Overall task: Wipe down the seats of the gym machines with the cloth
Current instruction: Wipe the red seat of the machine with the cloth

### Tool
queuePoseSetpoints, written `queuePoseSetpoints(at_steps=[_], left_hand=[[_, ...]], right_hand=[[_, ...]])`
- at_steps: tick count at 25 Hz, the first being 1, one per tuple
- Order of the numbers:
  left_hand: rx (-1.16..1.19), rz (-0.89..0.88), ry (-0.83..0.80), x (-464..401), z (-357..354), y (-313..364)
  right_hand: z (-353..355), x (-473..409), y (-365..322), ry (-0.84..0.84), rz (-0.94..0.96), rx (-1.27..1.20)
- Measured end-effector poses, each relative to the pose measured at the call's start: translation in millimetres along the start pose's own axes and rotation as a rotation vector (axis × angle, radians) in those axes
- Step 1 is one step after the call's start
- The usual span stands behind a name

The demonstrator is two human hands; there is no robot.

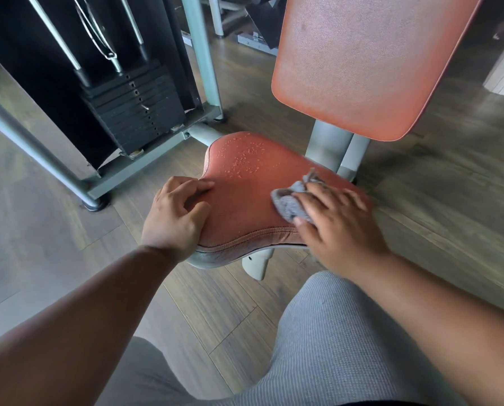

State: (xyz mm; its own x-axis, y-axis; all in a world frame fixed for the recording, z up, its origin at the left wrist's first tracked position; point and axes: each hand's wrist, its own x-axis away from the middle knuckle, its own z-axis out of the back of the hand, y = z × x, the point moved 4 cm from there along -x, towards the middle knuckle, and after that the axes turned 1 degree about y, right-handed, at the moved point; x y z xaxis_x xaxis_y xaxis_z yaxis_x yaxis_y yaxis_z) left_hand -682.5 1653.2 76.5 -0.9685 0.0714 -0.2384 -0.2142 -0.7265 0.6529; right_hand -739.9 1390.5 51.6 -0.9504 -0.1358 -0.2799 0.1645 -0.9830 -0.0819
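One red padded seat (244, 197) sits mid-frame, smooth, with water drops on its far end. One soft grey cloth (291, 200) lies crumpled on the seat's right side. The right hand (335, 224) presses it flat, fingers spread. The left hand (176, 215) rests loosely curled on the seat's left edge.

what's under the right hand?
The grey cloth, pressed onto the orange seat by the right hand. Its bunched edge shows left of the fingers; the part beneath the palm is covered.
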Motion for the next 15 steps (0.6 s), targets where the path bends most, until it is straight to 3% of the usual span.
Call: queuePoseSetpoints(at_steps=[4,9,12,15], left_hand=[[0.007,-0.001,0.022,0,0,0],[0.019,-0.016,0.033,0,0,0],[0.018,-0.012,0.021,-1,0,-1],[0.019,-0.009,0.032,0,0,-1]], right_hand=[[2,3,-1,0.012,-0.141,-0.021],[-2,-12,-86,-0.006,0.072,-0.187],[0,-11,-36,0.003,0.107,-0.092],[4,-14,48,-0.143,-0.178,-0.025]])
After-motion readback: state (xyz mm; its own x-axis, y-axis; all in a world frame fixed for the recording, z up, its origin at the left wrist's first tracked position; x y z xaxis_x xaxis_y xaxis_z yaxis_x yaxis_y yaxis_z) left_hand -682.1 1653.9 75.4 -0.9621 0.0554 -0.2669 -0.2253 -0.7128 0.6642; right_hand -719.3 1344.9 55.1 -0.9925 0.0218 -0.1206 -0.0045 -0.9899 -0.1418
